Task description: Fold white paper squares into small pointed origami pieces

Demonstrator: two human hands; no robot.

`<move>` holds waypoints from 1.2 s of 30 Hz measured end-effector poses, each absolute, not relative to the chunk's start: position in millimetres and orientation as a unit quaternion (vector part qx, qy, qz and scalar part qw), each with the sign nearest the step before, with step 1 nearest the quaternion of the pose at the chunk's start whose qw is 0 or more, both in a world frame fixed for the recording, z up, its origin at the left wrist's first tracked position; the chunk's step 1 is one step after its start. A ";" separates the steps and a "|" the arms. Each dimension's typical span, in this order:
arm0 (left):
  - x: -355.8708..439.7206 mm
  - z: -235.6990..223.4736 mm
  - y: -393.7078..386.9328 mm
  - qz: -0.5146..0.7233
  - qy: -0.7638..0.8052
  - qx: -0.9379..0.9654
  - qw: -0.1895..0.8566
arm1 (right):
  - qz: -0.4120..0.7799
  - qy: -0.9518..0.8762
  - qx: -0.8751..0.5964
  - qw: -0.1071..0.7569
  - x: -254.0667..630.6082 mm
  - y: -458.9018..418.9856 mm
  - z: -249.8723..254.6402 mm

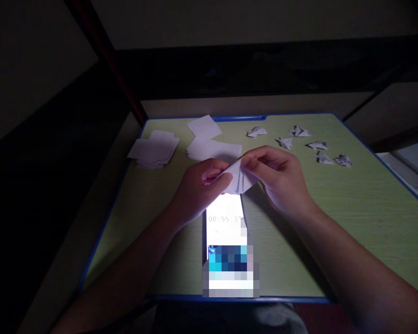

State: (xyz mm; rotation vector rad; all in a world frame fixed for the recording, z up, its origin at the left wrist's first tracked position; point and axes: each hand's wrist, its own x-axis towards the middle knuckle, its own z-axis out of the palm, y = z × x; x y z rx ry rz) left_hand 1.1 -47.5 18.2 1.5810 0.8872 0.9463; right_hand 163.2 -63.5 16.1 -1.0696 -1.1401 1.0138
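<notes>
A small folded sheet of white paper [239, 180] is held up between both hands, over the top end of a lit phone [225, 232]. My left hand [204, 183] pinches its left side, thumb in front and fingers curled behind. On the other side, my right hand [277, 174] grips the upper right edge between thumb and fingers. Creases run down the middle of the paper. The phone lies flat on the table and shows a timer; part of its screen is blurred out.
The green table [351, 222] has a blue rim. A stack of white paper [153, 150] lies at the back left, with more loose sheets [212, 147] at back centre. Several folded paper figures [316, 145] are scattered at the back right. The surroundings are dark.
</notes>
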 end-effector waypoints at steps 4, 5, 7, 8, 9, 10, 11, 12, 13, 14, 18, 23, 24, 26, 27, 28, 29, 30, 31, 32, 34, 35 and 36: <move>1.6 19.9 -47.5 0.398 0.352 0.669 0.520 | 0.437 -0.495 -0.456 0.597 162.8 -64.4 16.2; 1.8 19.9 -47.6 0.403 0.346 0.666 0.524 | 0.439 -0.495 -0.454 0.596 162.7 -64.5 16.3; 1.9 19.8 -47.9 0.405 0.345 0.665 0.524 | 0.444 -0.496 -0.452 0.593 162.4 -64.5 16.1; 1.8 19.7 -48.1 0.403 0.350 0.667 0.520 | 0.446 -0.497 -0.452 0.592 162.4 -64.4 16.0; 1.5 19.8 -48.3 0.398 0.356 0.671 0.515 | 0.447 -0.496 -0.453 0.591 162.5 -64.3 15.9; 1.2 19.9 -48.5 0.393 0.362 0.675 0.510 | 0.448 -0.495 -0.455 0.589 162.6 -64.2 15.9; 0.7 20.3 -48.7 0.387 0.366 0.678 0.506 | 0.450 -0.494 -0.458 0.587 162.8 -64.2 16.0; 0.4 20.8 -48.9 0.382 0.370 0.682 0.503 | 0.452 -0.492 -0.462 0.584 163.1 -64.3 16.2; 0.0 21.4 -49.1 0.379 0.371 0.684 0.501 | 0.453 -0.490 -0.465 0.582 163.3 -64.4 16.6; -0.2 22.0 -49.2 0.376 0.373 0.685 0.499 | 0.453 -0.489 -0.468 0.580 163.4 -64.6 17.1; -0.5 23.2 -49.6 0.363 0.378 0.683 0.509 | 0.448 -0.487 -0.487 0.571 163.1 -64.4 19.0; -1.4 20.9 -49.3 0.356 0.376 0.665 0.538 | 0.453 -0.491 -0.497 0.554 164.5 -64.1 19.1; -1.8 20.2 -49.2 0.356 0.378 0.663 0.540 | 0.455 -0.493 -0.495 0.552 165.1 -64.2 19.2; -2.4 18.9 -49.0 0.356 0.380 0.656 0.546 | 0.458 -0.494 -0.496 0.547 165.6 -64.5 19.8; -2.6 18.3 -48.9 0.356 0.381 0.653 0.549 | 0.458 -0.494 -0.499 0.545 165.6 -64.5 20.3; -2.7 17.8 -48.8 0.356 0.381 0.652 0.551 | 0.458 -0.495 -0.502 0.541 165.3 -64.5 21.0; -2.8 17.3 -48.7 0.356 0.382 0.651 0.551 | 0.457 -0.496 -0.505 0.538 164.7 -64.4 21.7; -2.8 16.8 -48.6 0.357 0.381 0.652 0.550 | 0.456 -0.498 -0.508 0.535 164.1 -64.2 22.4; -2.7 16.4 -48.5 0.358 0.381 0.652 0.549 | 0.454 -0.501 -0.510 0.532 163.4 -64.0 23.0; -2.6 16.0 -48.4 0.358 0.381 0.653 0.548 | 0.450 -0.505 -0.511 0.530 162.8 -63.8 23.4; -2.4 15.5 -48.2 0.359 0.382 0.653 0.547 | 0.440 -0.511 -0.517 0.527 161.9 -63.3 23.8; -2.3 15.3 -48.2 0.359 0.382 0.652 0.548 | 0.437 -0.514 -0.520 0.524 161.7 -63.1 23.7; -2.2 15.3 -48.3 0.359 0.382 0.651 0.549 | 0.435 -0.516 -0.522 0.521 161.7 -63.0 23.4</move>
